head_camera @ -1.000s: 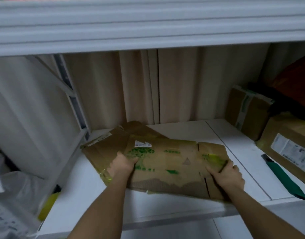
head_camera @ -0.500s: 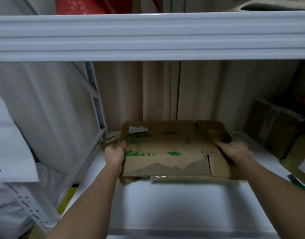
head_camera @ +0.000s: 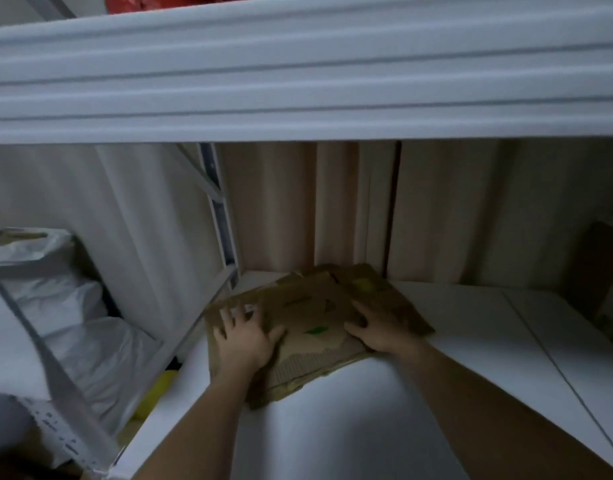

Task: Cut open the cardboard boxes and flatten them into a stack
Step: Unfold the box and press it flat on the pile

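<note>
Your left hand (head_camera: 244,336) lies flat, fingers spread, on the near-left part of the flattened cardboard (head_camera: 312,320). Your right hand (head_camera: 379,327) presses the right part with fingers extended. Neither grip closes round anything; both are wide and bear down on the top sheet.

The cardboard lies on the white shelf (head_camera: 436,393), at its back-left corner, close to the curtain (head_camera: 332,209) and beside the metal upright (head_camera: 222,220). More than one sheet appears to lie there: brown edges show under and behind the top sheet, slightly fanned and not square to one another. The near corner looks ragged, with bare corrugation showing.

Judgement on progress: at least one box is cut, flattened and placed, and a stack is begun. This looks like the pressing-down step for the top sheet.

Outstanding: a brown box (head_camera: 606,278) stands at the right edge of the shelf, dim and partly cut off by the frame. It looks unflattened, though that cannot be confirmed. No cutting tool is visible. The stack's edges would benefit from squaring.

White bags (head_camera: 62,306) sit to the left, outside the shelf.
</note>
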